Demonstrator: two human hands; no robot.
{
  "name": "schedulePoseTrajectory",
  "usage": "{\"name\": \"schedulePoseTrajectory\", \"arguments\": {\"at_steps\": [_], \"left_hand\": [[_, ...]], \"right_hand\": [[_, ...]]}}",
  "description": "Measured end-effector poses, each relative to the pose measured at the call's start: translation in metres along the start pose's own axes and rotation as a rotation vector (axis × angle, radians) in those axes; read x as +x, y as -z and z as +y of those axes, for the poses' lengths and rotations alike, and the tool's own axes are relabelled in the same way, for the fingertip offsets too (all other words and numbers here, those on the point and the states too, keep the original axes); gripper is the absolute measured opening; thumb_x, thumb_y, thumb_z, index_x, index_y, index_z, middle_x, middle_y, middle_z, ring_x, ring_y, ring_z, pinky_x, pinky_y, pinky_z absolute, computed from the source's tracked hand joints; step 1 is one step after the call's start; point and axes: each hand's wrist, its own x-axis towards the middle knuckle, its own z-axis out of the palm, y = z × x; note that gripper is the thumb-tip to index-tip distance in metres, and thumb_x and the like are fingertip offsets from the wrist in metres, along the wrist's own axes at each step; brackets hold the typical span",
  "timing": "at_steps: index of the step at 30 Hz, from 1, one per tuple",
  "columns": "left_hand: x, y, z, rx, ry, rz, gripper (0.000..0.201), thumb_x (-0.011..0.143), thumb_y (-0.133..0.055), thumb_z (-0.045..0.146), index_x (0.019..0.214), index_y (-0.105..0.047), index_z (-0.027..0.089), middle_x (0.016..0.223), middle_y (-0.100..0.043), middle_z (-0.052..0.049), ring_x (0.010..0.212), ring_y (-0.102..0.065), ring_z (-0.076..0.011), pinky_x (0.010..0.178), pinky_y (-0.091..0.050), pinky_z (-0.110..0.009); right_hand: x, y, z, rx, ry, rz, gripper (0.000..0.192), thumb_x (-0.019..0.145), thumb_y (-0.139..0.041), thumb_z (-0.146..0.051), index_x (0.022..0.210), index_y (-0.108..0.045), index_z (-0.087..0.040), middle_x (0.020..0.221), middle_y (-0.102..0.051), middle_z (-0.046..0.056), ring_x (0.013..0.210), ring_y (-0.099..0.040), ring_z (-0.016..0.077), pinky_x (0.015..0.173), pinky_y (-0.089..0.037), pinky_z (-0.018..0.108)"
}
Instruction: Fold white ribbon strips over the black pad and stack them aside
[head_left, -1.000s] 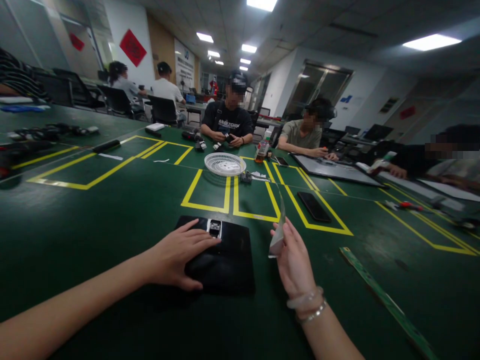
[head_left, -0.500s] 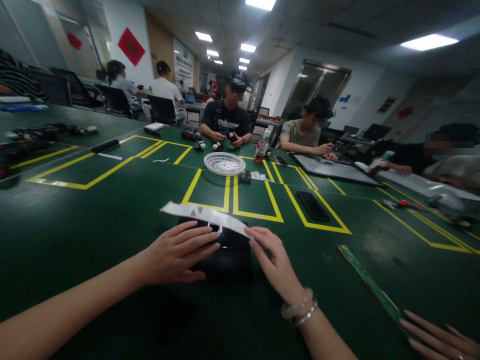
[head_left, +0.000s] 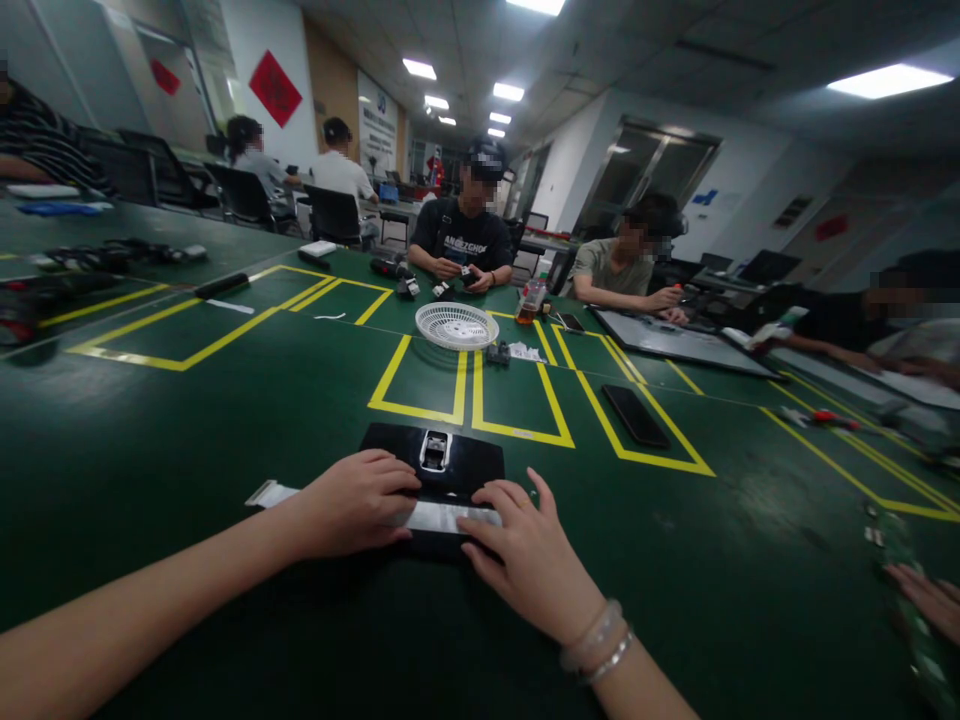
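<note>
Broad and green, the bench (head_left: pixel 225 430) carries one black panel (head_left: pixel 480 460), one white strip (head_left: pixel 442 516) lying across it. The left hand (head_left: pixel 356 505) and right hand (head_left: pixel 536 560) rest bent fingers on the strip; whether either pinches it, I cannot tell. The strip looks light, bendy and easily creased, best taken by its ends; the panel seems stiff and slippery, safest by its edges. Beyond sits one round white basket (head_left: pixel 456 328).

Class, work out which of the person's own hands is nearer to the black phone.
Right. The right hand is below and left of the black phone in the picture; the left hand is farther left.
</note>
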Motion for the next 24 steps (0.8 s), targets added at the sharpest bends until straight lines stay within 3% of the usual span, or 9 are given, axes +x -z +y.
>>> {"name": "schedulePoseTrajectory", "arguments": {"at_steps": [2, 4, 6, 9, 12, 15, 18, 24], "left_hand": [[-0.001, -0.001, 0.001, 0.007, 0.038, -0.021, 0.049, 0.082, -0.082, 0.040, 0.124, -0.065, 0.020, 0.136, -0.054, -0.009, 0.122, -0.052, -0.0317, 0.109, -0.039, -0.045], [-0.003, -0.002, 0.001, -0.008, 0.075, -0.061, 0.082, 0.077, -0.083, 0.056, 0.142, -0.051, 0.018, 0.147, -0.041, -0.013, 0.130, -0.044, -0.0346, 0.114, -0.033, -0.047], [-0.004, -0.004, 0.000, -0.032, 0.093, -0.094, 0.103, 0.075, -0.080, 0.065, 0.153, -0.034, 0.016, 0.152, -0.033, -0.015, 0.136, -0.037, -0.0353, 0.117, -0.026, -0.049], [-0.005, -0.004, -0.003, -0.063, 0.095, -0.103, 0.103, 0.081, -0.075, 0.060, 0.158, -0.021, 0.016, 0.154, -0.029, -0.014, 0.141, -0.030, -0.0323, 0.120, -0.018, -0.049], [-0.004, -0.003, -0.005, -0.105, 0.092, -0.109, 0.099, 0.085, -0.073, 0.054, 0.158, -0.018, 0.016, 0.154, -0.029, -0.014, 0.142, -0.030, -0.0298, 0.121, -0.015, -0.047], [-0.002, -0.003, -0.004, -0.146, 0.100, -0.097, 0.096, 0.083, -0.075, 0.050, 0.156, -0.024, 0.016, 0.152, -0.033, -0.014, 0.139, -0.035, -0.0298, 0.121, -0.016, -0.047], [0.000, -0.002, -0.005, -0.174, 0.105, -0.069, 0.095, 0.077, -0.080, 0.048, 0.153, -0.032, 0.015, 0.148, -0.040, -0.014, 0.135, -0.040, -0.0317, 0.121, -0.015, -0.049], [-0.011, 0.008, -0.023, -0.171, 0.160, 0.002, 0.093, 0.068, -0.083, 0.046, 0.147, -0.043, 0.018, 0.140, -0.048, -0.013, 0.129, -0.045, -0.0337, 0.121, -0.009, -0.053]], "right_hand": [[0.000, -0.001, -0.001, -0.009, 0.000, 0.013, 0.023, 0.091, -0.063, -0.033, 0.113, -0.068, -0.035, 0.121, -0.064, 0.004, 0.122, -0.052, 0.0276, 0.114, -0.016, 0.065], [0.000, -0.002, 0.001, -0.011, 0.002, 0.022, 0.023, 0.090, -0.063, -0.032, 0.113, -0.067, -0.035, 0.125, -0.063, 0.004, 0.123, -0.052, 0.0278, 0.114, -0.015, 0.065], [0.000, -0.002, 0.003, -0.008, 0.001, 0.040, 0.025, 0.091, -0.062, -0.029, 0.115, -0.065, -0.034, 0.128, -0.062, 0.004, 0.124, -0.052, 0.0275, 0.114, -0.016, 0.064], [0.000, -0.001, 0.007, -0.006, -0.009, 0.092, 0.028, 0.092, -0.059, -0.027, 0.120, -0.063, -0.033, 0.128, -0.063, 0.004, 0.123, -0.052, 0.0262, 0.114, -0.017, 0.062], [-0.001, 0.001, 0.009, 0.005, -0.012, 0.141, 0.022, 0.092, -0.059, -0.026, 0.112, -0.066, -0.032, 0.125, -0.064, 0.003, 0.123, -0.053, 0.0257, 0.114, -0.018, 0.060], [-0.001, 0.001, 0.009, 0.032, 0.008, 0.152, 0.008, 0.090, -0.062, -0.030, 0.094, -0.069, -0.030, 0.123, -0.065, 0.003, 0.124, -0.052, 0.0271, 0.113, -0.017, 0.061], [-0.001, -0.001, 0.007, 0.037, 0.033, 0.119, 0.008, 0.088, -0.065, -0.032, 0.083, -0.068, -0.028, 0.123, -0.066, 0.001, 0.127, -0.049, 0.0277, 0.114, -0.015, 0.061], [0.000, 0.002, 0.009, -0.003, 0.010, 0.093, 0.010, 0.090, -0.063, -0.031, 0.082, -0.069, -0.027, 0.125, -0.065, 0.001, 0.130, -0.047, 0.0288, 0.114, -0.016, 0.063]]}}
